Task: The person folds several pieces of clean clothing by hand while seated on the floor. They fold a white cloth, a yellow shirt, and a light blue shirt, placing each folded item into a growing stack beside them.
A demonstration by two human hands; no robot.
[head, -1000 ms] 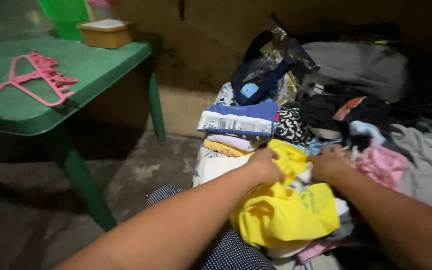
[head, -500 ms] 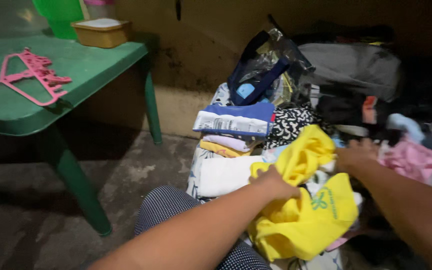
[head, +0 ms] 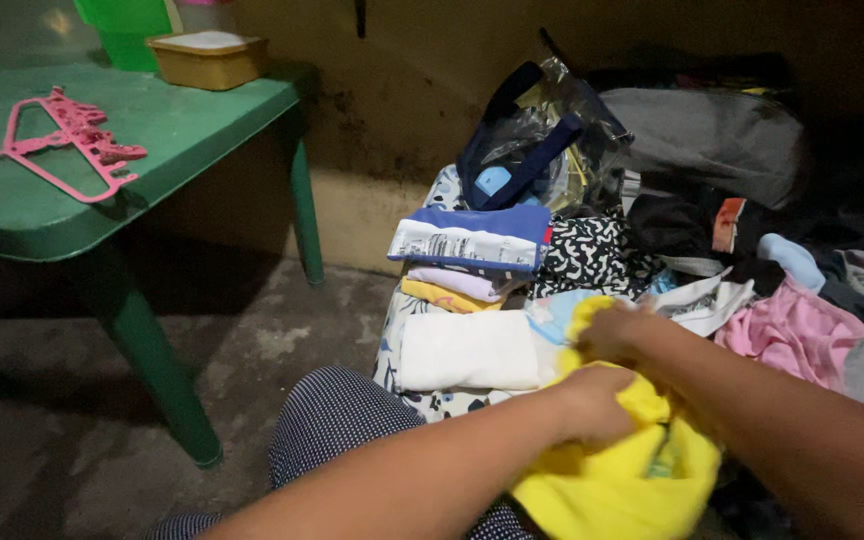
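A green plastic surface (head: 182, 125) stands well off to the left of the person's fingers, on a bare concrete floor (head: 282, 330). A loose heap of clothes (head: 752, 260) spreads beyond and to the right of the fingers, dark garments mixed with a pink one (head: 787, 335) and a black-and-white patterned piece (head: 592, 255).

Directly under the fingers lies the yellow garment (head: 612, 490), bunched up in the person's lap against a dotted dark trouser leg (head: 337, 420). The left hand (head: 597, 400) is clenched into the yellow cloth from above, fingers curled into its folds. The right hand (head: 612, 330) sits just beyond it, touching it, and grips an upper edge of the same yellow cloth; its fingertips are buried in the fabric.

Just to the left of the fingers rests a folded white cloth (head: 467, 350). Past that, farther from the fingers, is a small stack of folded clothes (head: 472, 255), blue and white on top with pale lilac and yellow layers beneath. Behind the stack leans a clear plastic bag with dark blue straps (head: 537, 135).

Far left of the fingers, on the green surface, lie pink clothes hangers (head: 67, 140), and at its back edge a tan lidded tub (head: 209, 58).
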